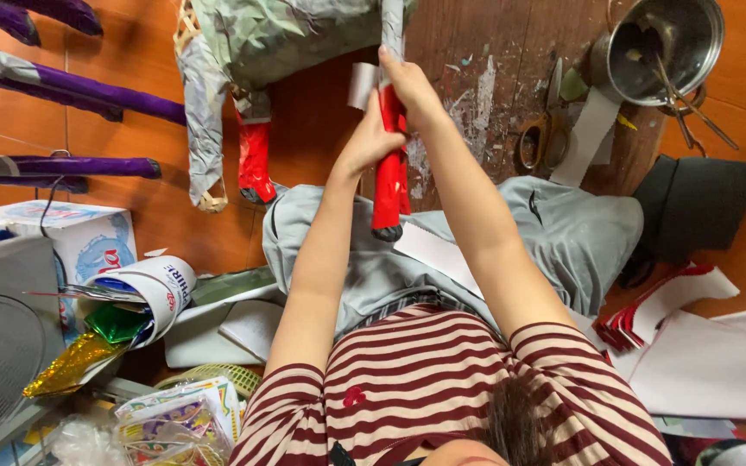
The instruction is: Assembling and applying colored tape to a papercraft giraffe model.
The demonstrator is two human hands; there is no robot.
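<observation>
A paper-covered animal figure (278, 34) with a bamboo frame lies on the floor ahead of me. One of its legs is wrapped in red paper (390, 181) and reaches toward my lap. My left hand (371, 138) grips this red leg near its top. My right hand (407, 86) presses a strip of grey paper (363, 85) onto the leg where red meets grey. A second red-wrapped leg (255, 164) hangs to the left.
A metal bowl (666, 47) with tools stands at the top right, with scissors (541, 129) beside it. Purple-wrapped sticks (88, 91) lie at left. A white box (53, 229), paper rolls (153, 289), red and white paper sheets (692, 345) and a fan (2, 345) surround me.
</observation>
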